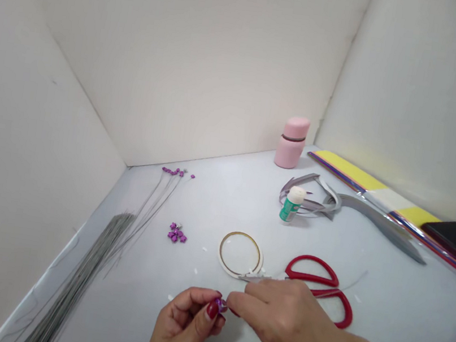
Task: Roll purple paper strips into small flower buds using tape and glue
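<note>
Live on the head camera: my left hand (185, 325) is clenched, thumb and fingers closed on a small purple piece (220, 306), and my right hand (282, 322) has its fingertips drawn into a pinch right against that piece, though from here I can't tell whether they share the grip. The piece is tiny, so one loose pinch could drop it, and it could be lost among the white paper scraps (196, 271) just below and beyond the fingers. Right behind my right fingers sit one white ring with a gold edge (240, 254) and one pair of red-handled scissors (311, 269); a careless wrist could knock either. Counting farther from the fingers: one glue bottle (291, 204), one pink lidded jar (291, 142), one bundle of grey wires (84, 269), and one loose cluster of purple pieces (176, 233), roughly seven, too small to count exactly. Beyond that cluster, a second purple group (174, 171) sits on wire tips, about six, also uncertain.
</note>
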